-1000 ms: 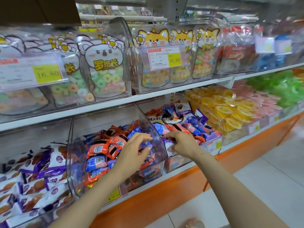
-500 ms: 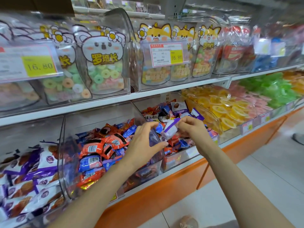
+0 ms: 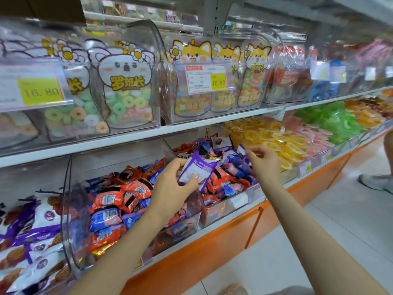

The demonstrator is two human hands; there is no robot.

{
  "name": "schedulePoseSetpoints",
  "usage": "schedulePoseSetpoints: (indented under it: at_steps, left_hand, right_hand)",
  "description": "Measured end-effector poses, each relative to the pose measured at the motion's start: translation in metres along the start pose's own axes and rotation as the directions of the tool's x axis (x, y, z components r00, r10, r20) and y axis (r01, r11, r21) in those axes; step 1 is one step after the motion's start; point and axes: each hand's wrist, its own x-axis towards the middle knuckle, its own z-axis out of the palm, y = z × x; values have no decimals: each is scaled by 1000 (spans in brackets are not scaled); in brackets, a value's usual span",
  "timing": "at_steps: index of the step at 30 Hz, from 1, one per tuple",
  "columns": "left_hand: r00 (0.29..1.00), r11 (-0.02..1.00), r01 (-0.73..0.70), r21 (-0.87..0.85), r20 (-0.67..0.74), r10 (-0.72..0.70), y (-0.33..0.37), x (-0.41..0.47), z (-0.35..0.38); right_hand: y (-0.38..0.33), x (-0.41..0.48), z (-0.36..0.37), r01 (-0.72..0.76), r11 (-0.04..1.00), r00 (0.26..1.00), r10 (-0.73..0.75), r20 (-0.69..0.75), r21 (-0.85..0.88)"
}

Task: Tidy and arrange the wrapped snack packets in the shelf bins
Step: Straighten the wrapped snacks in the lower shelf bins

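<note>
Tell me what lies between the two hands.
Head view: the purple packet held by the left hand, then piled blue and red packets, short of the right hand.
</note>
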Motion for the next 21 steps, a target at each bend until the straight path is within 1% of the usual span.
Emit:
schedulePoseSetpoints:
  at_steps: [1, 2, 3, 4, 5, 6, 9, 10, 11, 12, 13, 15, 17, 18, 19, 21]
  left_hand:
    - [1000, 998, 26, -54, -3, -27, 1, 0, 0]
    - [999, 994, 50, -98, 3, -50, 1, 1, -1]
    - [997, 989, 71, -130, 12, -70, 0, 1, -1]
    - [996, 985, 86, -148, 24, -83, -1, 2, -1]
    - [995, 983, 96, -157, 39, -91, -2, 2, -1]
    - [994, 982, 98, -161, 56, -90, -3, 3, -1]
    - [991, 974, 111, -196, 99, -93, -5, 3, -2]
    - [989, 971, 121, -208, 111, -100, -6, 2, -3]
    - [987, 970, 129, -208, 118, -106, -7, 2, -4]
    - [987, 972, 127, -195, 117, -105, -8, 2, -5]
    - [988, 977, 120, -178, 115, -101, -8, 2, -5]
    - [989, 980, 103, -172, 122, -82, -7, 3, -6]
    - [987, 976, 95, -197, 144, -67, -4, 2, -5]
    - [986, 974, 94, -206, 152, -63, -3, 2, -5]
    - [986, 974, 90, -207, 158, -58, -2, 1, -4]
    - [988, 983, 52, -174, 155, -25, 1, -1, -2]
  right_hand:
    - [13, 13, 1, 24, 984, 995, -40, -89, -175]
    - [24, 24, 2, 49, 918, 990, -97, -102, -394]
    - [34, 34, 2, 77, 805, 989, -138, -59, -588]
    - [41, 43, 3, 106, 692, 989, -149, 3, -714]
    - [44, 49, 5, 125, 609, 990, -133, 55, -783]
    - [45, 54, 7, 139, 557, 989, -116, 89, -819]
    - [52, 67, 17, 168, 443, 986, -67, 155, -880]
    - [52, 70, 19, 176, 428, 984, -70, 161, -887]
    - [52, 73, 19, 180, 438, 984, -87, 158, -881]
    - [51, 74, 19, 179, 474, 983, -114, 142, -862]
    - [50, 74, 17, 177, 536, 982, -157, 108, -826]
    - [46, 71, 11, 168, 677, 970, -245, -4, -717]
    - [34, 60, 2, 199, 803, 950, -300, -91, -562]
    - [26, 51, -4, 238, 854, 942, -320, -105, -463]
    - [18, 41, -9, 286, 892, 936, -338, -96, -351]
    - [0, 14, -21, 343, 930, 936, -350, -32, -136]
